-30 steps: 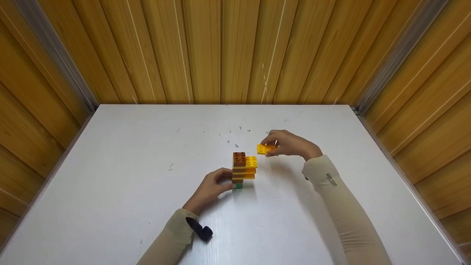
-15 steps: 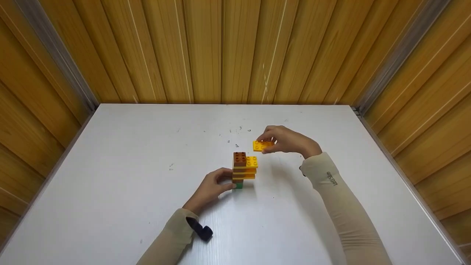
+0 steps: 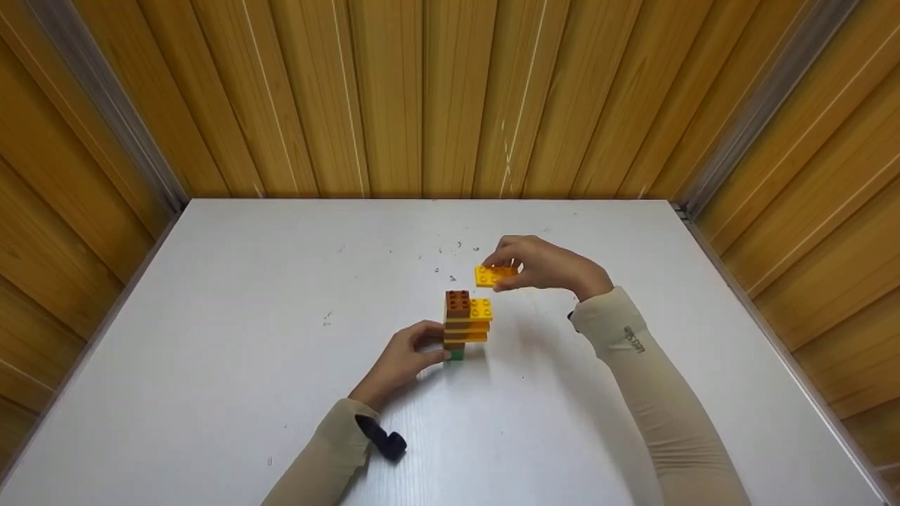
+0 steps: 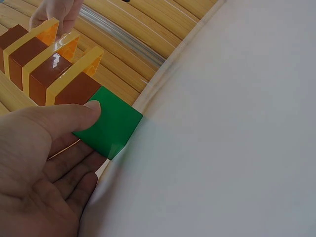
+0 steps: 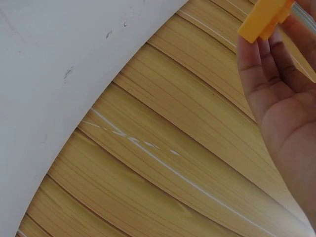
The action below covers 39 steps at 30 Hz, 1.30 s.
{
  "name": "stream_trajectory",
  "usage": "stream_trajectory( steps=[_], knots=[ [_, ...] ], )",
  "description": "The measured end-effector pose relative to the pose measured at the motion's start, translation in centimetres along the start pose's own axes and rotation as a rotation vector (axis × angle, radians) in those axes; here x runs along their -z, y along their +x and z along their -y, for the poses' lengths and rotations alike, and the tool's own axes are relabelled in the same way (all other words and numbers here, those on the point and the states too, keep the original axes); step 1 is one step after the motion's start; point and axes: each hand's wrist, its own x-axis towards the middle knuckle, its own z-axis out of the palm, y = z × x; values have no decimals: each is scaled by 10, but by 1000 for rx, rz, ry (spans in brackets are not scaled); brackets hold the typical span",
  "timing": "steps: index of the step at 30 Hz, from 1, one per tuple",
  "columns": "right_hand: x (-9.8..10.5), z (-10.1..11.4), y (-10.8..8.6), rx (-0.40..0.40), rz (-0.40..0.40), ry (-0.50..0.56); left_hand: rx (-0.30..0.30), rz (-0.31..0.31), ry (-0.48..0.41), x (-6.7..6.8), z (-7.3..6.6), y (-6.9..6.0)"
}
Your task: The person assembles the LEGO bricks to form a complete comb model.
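Observation:
A tower of toy building bricks (image 3: 458, 303) stands upright on the table, with a green brick (image 4: 111, 121) at its foot. Above that, brown bricks alternate with thin yellow plates (image 3: 481, 309) that jut out to the right. My left hand (image 3: 404, 358) grips the base, its thumb on the green brick and its other fingers behind. A loose yellow plate brick (image 3: 485, 275) is pinched between thumb and fingers of my right hand (image 3: 545, 266). It hangs in the air beyond and slightly right of the tower's brown top, apart from it.
The white table (image 3: 211, 316) has small dark scuff marks behind the tower. Wood-patterned panels (image 3: 422, 98) enclose its back and sides. A black strap (image 3: 383, 437) is on the left sleeve.
My right hand has moved left and slightly away from me with the yellow plate brick, bringing it nearer above the tower's top. The left hand and tower have stayed put.

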Motion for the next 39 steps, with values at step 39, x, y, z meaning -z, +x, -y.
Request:
stream_trajectory(
  steps=[39],
  knots=[
    [5, 41, 1, 179, 20, -15, 28, 5, 37, 1, -1, 1]
  ],
)
